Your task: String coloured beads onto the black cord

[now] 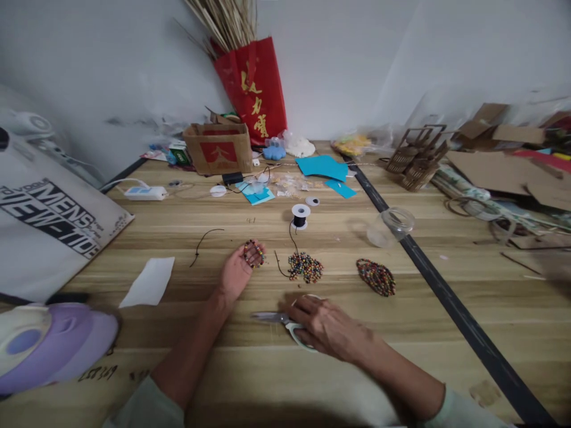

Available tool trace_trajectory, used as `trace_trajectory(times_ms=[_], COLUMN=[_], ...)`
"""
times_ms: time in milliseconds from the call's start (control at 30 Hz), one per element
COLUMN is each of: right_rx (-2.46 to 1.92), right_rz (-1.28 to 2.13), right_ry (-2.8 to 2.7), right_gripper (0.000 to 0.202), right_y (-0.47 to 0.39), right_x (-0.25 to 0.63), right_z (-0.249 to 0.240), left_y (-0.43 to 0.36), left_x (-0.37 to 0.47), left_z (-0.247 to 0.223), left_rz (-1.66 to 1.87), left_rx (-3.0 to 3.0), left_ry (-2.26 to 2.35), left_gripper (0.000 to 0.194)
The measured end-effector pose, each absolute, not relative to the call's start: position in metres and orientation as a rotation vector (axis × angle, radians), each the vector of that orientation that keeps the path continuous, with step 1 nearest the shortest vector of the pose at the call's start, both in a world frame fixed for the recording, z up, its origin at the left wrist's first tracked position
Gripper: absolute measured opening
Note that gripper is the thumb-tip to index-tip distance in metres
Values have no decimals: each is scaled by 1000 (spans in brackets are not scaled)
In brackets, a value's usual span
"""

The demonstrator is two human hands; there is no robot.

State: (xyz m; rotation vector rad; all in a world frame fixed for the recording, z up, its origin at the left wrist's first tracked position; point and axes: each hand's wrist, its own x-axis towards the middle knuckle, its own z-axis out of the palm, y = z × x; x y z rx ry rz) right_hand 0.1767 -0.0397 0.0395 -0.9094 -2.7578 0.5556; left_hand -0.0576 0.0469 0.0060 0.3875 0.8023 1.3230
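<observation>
A small beaded bracelet (254, 254) of many colours lies across the fingers of my left hand (237, 272), whose palm faces up. My right hand (328, 324) is closed around the pale handles of a pair of scissors (272, 317); the blades point left, low over the table. Beyond my hands is a loose pile of multicoloured beads (306, 267). Behind it stands a white spool (300, 216) wound with black cord, its end trailing down to the beads. Off to the right rests a coiled bundle of strung beads (375, 277).
A clear plastic tub (392, 226) stands at right. At left are a white paper scrap (148, 282), a short black cord (201, 245) and a purple-white appliance (62, 345). Farther back are blue sheets (322, 168), a paper bag (218, 148), a red bag (254, 89) and cardboard (504, 166).
</observation>
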Motion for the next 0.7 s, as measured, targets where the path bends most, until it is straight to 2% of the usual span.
trace_trajectory(times_ms=[133,333,567,700], right_rx=[-896,-882,-823,-945], right_rz=[401,557,697,594], right_ry=[-2807,-2810,-2568,-2279], right_gripper=[42,43,24,18], right_y=[-47,-43,-31,-21], right_x=[168,173,182,188], right_z=[39,40,40,32], left_y=[44,37,25,16], left_x=[-54,-44,-30,-23], left_z=[10,9,5,5], left_rz=[1239,1126,1023,939], left_rx=[403,531,688,854], left_ry=[758,724,705,785], left_gripper=[28,26,29,40])
